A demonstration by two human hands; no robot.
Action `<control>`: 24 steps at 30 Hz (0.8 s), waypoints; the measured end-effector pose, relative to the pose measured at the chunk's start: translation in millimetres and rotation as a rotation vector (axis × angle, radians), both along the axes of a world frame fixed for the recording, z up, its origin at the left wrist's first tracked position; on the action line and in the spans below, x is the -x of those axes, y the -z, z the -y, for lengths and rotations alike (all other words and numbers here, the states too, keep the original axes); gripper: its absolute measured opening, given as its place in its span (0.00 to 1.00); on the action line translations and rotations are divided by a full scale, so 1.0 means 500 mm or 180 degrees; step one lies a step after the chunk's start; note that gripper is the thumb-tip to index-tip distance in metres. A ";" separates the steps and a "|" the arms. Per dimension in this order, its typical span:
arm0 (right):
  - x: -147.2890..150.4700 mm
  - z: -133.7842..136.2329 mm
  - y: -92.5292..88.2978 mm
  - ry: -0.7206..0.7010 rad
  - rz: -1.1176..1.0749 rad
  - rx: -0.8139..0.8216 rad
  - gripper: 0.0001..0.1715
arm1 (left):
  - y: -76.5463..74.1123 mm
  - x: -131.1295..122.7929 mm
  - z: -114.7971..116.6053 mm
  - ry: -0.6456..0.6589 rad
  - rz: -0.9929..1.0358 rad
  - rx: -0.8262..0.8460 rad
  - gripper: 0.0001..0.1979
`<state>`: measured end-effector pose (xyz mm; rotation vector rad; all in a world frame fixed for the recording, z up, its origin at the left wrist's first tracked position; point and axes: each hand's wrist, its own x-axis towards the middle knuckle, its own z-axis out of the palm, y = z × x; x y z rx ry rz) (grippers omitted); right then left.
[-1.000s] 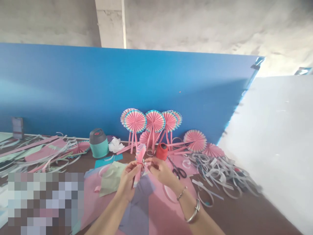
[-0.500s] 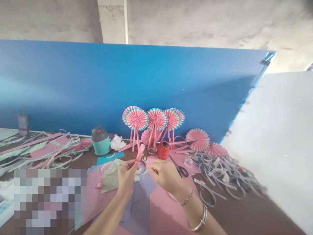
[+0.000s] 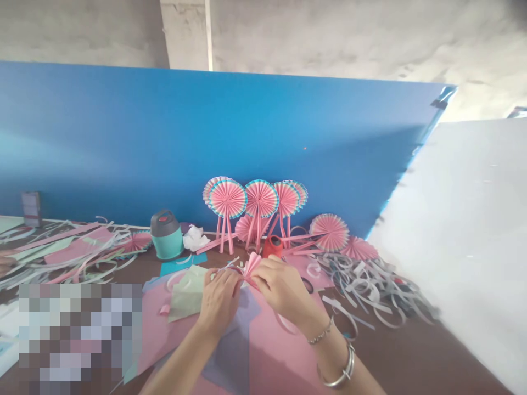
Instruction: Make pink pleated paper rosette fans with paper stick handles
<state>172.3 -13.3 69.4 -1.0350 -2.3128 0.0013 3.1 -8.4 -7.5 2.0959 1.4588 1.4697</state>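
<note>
My left hand [image 3: 220, 300] and my right hand [image 3: 283, 288] meet over the table, both with fingers closed on a small pleated pink paper fan [image 3: 250, 265]. The fan is folded and lies low between the fingertips, its pleats splaying up to the right. My right wrist wears a thin chain and a silver bangle [image 3: 338, 368]. Under my hands lie pink and purple paper sheets [image 3: 263, 351] and a pale green piece [image 3: 187, 293].
Finished pink fans on sticks [image 3: 257, 200] lean on a blue board [image 3: 164, 142]. A red thread spool [image 3: 272, 246], partly hidden scissors [image 3: 308, 285], a teal jar with grey lid [image 3: 166, 235], and curled paper strips [image 3: 370, 291] lie around. A white board [image 3: 473, 230] stands right.
The pleated paper stood upright in my left hand; now it is lowered and tipped right, and my right hand has closed in on it. Both hands have come together.
</note>
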 end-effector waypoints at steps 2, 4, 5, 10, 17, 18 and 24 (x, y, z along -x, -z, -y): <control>-0.007 -0.003 -0.002 -0.0016 -0.0057 0.0007 0.16 | -0.001 0.000 0.003 0.0099 -0.0328 -0.0122 0.10; -0.014 -0.008 -0.004 -0.0005 -0.0051 0.0012 0.16 | -0.005 -0.002 0.007 0.0168 -0.0605 -0.0305 0.11; -0.017 -0.010 -0.004 0.0009 -0.0058 0.0025 0.15 | -0.008 -0.003 0.009 0.0201 -0.0736 -0.0422 0.12; -0.040 -0.033 0.002 0.0077 -0.0378 0.0470 0.12 | -0.025 -0.008 0.016 0.0609 -0.1172 -0.0890 0.14; -0.093 -0.076 0.022 0.0248 -0.1452 0.2721 0.08 | -0.036 -0.017 0.024 0.1290 -0.0085 -0.0381 0.08; -0.096 -0.080 0.026 0.0280 -0.1584 0.2955 0.09 | -0.035 -0.019 0.024 0.1320 0.0343 -0.0139 0.06; -0.067 -0.084 0.040 0.0328 -0.1616 0.3090 0.09 | -0.020 -0.031 0.010 0.1034 0.3325 0.1414 0.10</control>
